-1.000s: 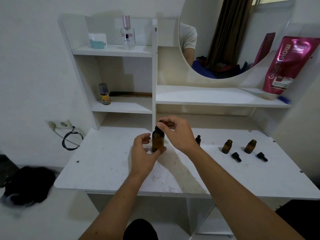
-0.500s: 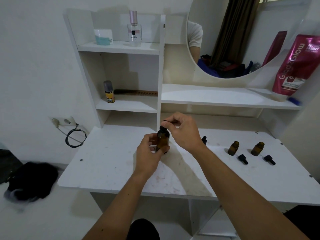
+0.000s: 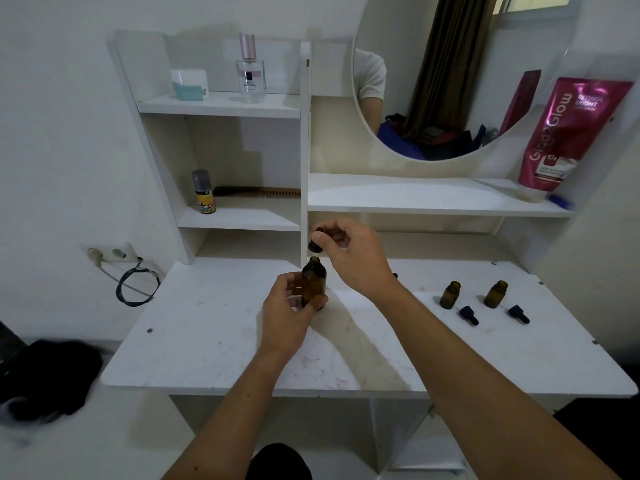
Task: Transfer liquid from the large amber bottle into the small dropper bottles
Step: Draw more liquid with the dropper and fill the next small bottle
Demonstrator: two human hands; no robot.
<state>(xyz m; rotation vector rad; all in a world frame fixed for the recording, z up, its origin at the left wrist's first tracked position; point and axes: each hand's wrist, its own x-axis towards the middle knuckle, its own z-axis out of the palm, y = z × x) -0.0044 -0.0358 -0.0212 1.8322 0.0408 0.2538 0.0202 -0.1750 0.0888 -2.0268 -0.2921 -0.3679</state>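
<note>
Large amber bottle (image 3: 313,285): stood upright on the white surface (image 3: 214,327), near the middle, its mouth uncovered.
Left hand (image 3: 287,313): its grip was curled around the bottle's lower body, thumb in front and fingers behind, steadying it.
Right hand (image 3: 349,252): its grip was pinched closed on a black dropper cap (image 3: 315,243), held just above the bottle's mouth and clear of it. Whether a pipette hung below the cap could not be told.
Small dropper bottles (image 3: 450,294): two stood open and upright well to the right, the second (image 3: 496,294) just beside the first, each with a loose black cap (image 3: 469,315) lying in front, the other cap (image 3: 518,314) likewise.
Half-hidden item: something small and dark (image 3: 395,275) showed behind the right wrist; what it was could not be told.
Risk, drips: any liquid clinging to the lifted cap would probably fall onto the surface on its way to the small bottles.
Risk, tipping: the big bottle was open, so a loosened left grip or a nudge from the right forearm could spill it.
Risk, small bottles: narrow mouths and light bodies meant a careless approach might miss or knock one over.
Risk, loose caps: they lay on their sides and could roll if bumped.
</note>
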